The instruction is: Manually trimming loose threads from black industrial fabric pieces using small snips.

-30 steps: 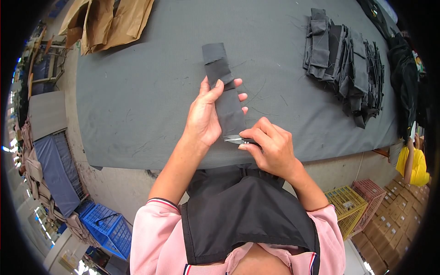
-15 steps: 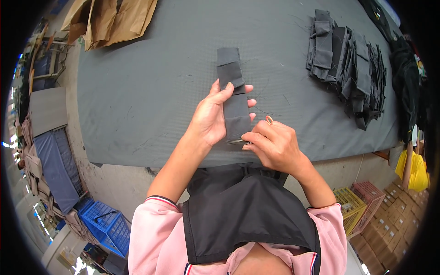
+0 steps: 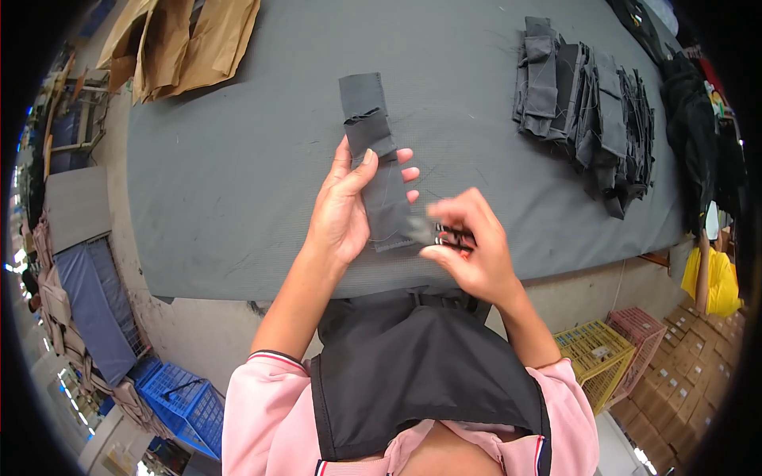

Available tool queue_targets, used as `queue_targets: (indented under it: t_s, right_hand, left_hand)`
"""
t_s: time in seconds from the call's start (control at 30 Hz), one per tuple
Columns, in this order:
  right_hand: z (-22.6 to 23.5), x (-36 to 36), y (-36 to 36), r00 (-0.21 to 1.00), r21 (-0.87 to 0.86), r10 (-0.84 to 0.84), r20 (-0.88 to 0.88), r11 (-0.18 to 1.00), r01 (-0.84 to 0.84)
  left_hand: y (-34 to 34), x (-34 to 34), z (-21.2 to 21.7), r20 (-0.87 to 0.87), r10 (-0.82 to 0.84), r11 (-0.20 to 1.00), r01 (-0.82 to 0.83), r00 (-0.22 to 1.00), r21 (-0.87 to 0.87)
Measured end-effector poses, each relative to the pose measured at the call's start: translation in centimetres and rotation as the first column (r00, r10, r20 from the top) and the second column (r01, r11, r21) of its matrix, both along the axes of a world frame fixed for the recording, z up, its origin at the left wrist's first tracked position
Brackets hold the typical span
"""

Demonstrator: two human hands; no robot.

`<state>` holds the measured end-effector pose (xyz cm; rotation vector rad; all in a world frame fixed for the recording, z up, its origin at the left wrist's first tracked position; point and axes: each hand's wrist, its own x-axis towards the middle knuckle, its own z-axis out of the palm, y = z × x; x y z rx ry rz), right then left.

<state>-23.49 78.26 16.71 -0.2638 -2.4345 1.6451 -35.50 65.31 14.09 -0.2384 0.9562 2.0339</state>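
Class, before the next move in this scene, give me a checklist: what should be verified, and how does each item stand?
1. Left hand holds the dark grey fabric strip: ok.
2. Right hand holds the thread snips: ok.
3. Strip free of loose thread: not ok; a pale thread lies across its near end.
4. Blades apart from the strip: cannot tell; they are blurred.
5. Pile of dark strips clear of both hands: ok.

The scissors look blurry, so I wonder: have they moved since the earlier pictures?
Yes: the scissors have shifted right, a little nearer the unmoved cloth pile.
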Motion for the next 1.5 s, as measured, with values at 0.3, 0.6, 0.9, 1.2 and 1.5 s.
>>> queue_targets:
  t_s: [0.3, 0.6, 0.9, 1.2, 1.5]
  right_hand:
    - [-3.2, 1.8, -2.2, 0.938, 0.271, 0.158, -0.309, 0.960, -0.073]
    - [-1.3, 2.2, -1.5, 0.996, 0.187, -0.090, 0.020, 0.979, 0.085]
    - [-1.6, 0.8, -0.3, 0.989, 0.525, 0.036, -0.143, 0.850, 0.045]
    - [-2.9, 0.7, -1.1, 0.977, 0.495, 0.039, -0.210, 0.866, 0.072]
    - [-3.8, 1.7, -1.4, 0.933, 0.422, -0.056, -0.356, 0.881, 0.214]
  left_hand:
    - [0.3, -0.3, 0.3, -0.076, 0.051, 0.995, -0.058, 0.996, -0.087]
    - [0.7, 0.8, 0.0, -0.306, 0.036, 0.986, -0.084, 0.951, -0.143]
    - [0.8, 1.1, 0.6, -0.273, 0.016, 0.990, -0.053, 0.962, -0.130]
    - [0.8, 1.1, 0.8, -0.276, 0.022, 0.992, -0.055, 0.961, -0.110]
    - [0.7, 1.4, 1.1, -0.303, 0.010, 0.992, -0.047, 0.953, -0.116]
